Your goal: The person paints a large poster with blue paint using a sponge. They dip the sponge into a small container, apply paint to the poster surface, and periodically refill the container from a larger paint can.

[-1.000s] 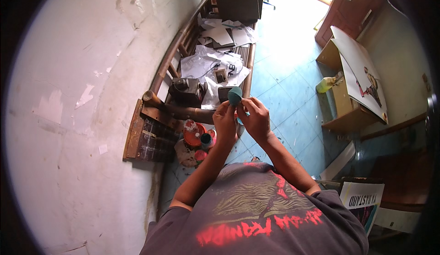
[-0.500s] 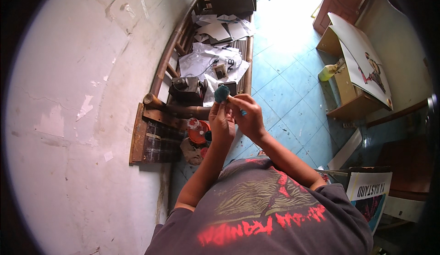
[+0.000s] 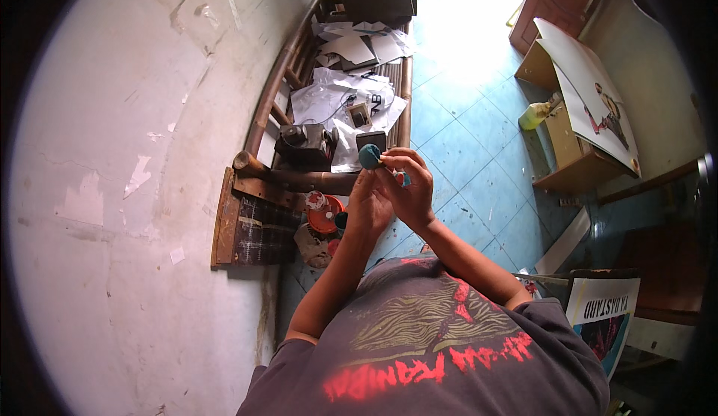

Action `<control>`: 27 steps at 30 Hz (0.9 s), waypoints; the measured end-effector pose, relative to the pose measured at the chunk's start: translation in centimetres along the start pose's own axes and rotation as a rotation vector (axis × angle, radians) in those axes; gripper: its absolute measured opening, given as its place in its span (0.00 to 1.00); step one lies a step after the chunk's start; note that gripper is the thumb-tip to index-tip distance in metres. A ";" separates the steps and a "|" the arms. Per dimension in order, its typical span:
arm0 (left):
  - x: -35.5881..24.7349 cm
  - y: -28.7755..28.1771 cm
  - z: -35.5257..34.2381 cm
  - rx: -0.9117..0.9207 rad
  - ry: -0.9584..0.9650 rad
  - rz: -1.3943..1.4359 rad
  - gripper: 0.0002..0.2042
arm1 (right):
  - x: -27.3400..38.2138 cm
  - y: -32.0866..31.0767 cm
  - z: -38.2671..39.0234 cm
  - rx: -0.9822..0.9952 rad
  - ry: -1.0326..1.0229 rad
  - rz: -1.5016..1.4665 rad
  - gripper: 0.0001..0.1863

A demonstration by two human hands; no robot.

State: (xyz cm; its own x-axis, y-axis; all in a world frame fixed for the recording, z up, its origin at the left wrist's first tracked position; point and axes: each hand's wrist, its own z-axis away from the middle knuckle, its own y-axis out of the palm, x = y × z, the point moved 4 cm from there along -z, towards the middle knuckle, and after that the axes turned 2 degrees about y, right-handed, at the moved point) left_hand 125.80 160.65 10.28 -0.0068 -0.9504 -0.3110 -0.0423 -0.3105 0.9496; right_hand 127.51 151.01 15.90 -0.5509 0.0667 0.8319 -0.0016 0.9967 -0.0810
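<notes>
Out in front of your chest, seen against the near end of the slatted brown bamboo bench [image 3: 406,79], a small, rounded teal bundle [image 3: 369,156] of what looks like soft cloth is held up between your two hands. To handle it well, let your left hand [image 3: 372,200] serve as the steady base: pinch low, firmly enough that the bundle cannot twist, yet lightly enough that its round top is not squashed. Give the fine work to your right hand [image 3: 411,190], taking only a little of the edge and easing it evenly, so the surface lies smooth. Elbows tucked near your sides would probably steady both wrists.

Your left hand is mostly folded, thumb and fingertips gathered under the bundle and grasping its lower part. Your right hand is half curled, thumb and forefinger meeting in a fine pinch at the bundle's right edge, the other fingers bent. A bright blue patch [image 3: 406,179] shows by those fingers; whether it belongs to the bundle cannot be told. Just past the bundle in view lies a dark, flat, rectangular object [image 3: 371,141], apparently on the bench.
</notes>
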 end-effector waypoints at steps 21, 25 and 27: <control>0.4 1.6 0.7 -0.193 0.647 -1.278 0.11 | -5.1 0.2 3.8 -0.126 0.721 -1.113 0.09; 1.5 0.0 0.5 -0.236 0.493 -0.939 0.11 | -4.4 0.0 3.2 -0.118 0.701 -1.112 0.08; 2.7 -0.2 0.5 -0.282 0.313 -0.587 0.10 | -5.8 -0.4 4.0 -0.123 0.714 -1.119 0.08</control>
State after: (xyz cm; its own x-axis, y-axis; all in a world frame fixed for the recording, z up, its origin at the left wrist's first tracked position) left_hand 125.32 158.11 9.23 0.2265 -0.5728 -0.7878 0.3089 -0.7248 0.6159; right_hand 127.34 150.08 8.92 0.2534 -0.8132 0.5240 -0.0675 0.5255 0.8481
